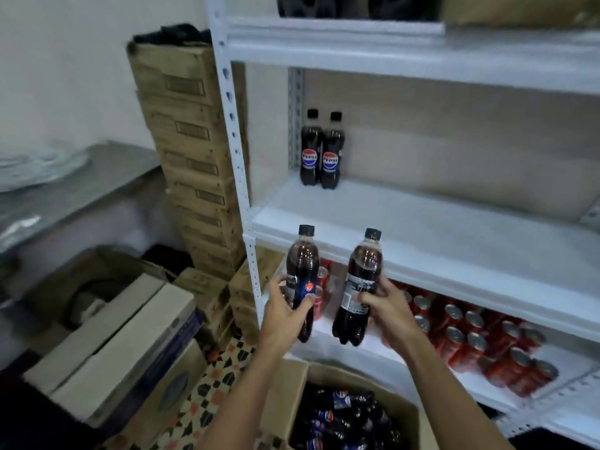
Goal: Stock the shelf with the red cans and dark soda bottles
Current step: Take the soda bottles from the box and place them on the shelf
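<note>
Left of the white shelf (422,235) stands a stack of cardboard cartons (194,151). In front of the shelf's middle board, the left hand (285,308) grips one dark soda bottle (302,280) upright, and the right hand (386,306) grips another bottle (358,287). Two bottles (321,151) stand at the back of that board. Red cans (470,332) fill the board below it.

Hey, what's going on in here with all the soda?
A person is stocking a white shelf unit. The left hand grips one dark soda bottle and the right hand grips another, both upright in front of the shelves. Two bottles already stand at the back left of the middle shelf. Red cans fill the shelf below, and an open cardboard box of more bottles sits beneath the arms.
</note>
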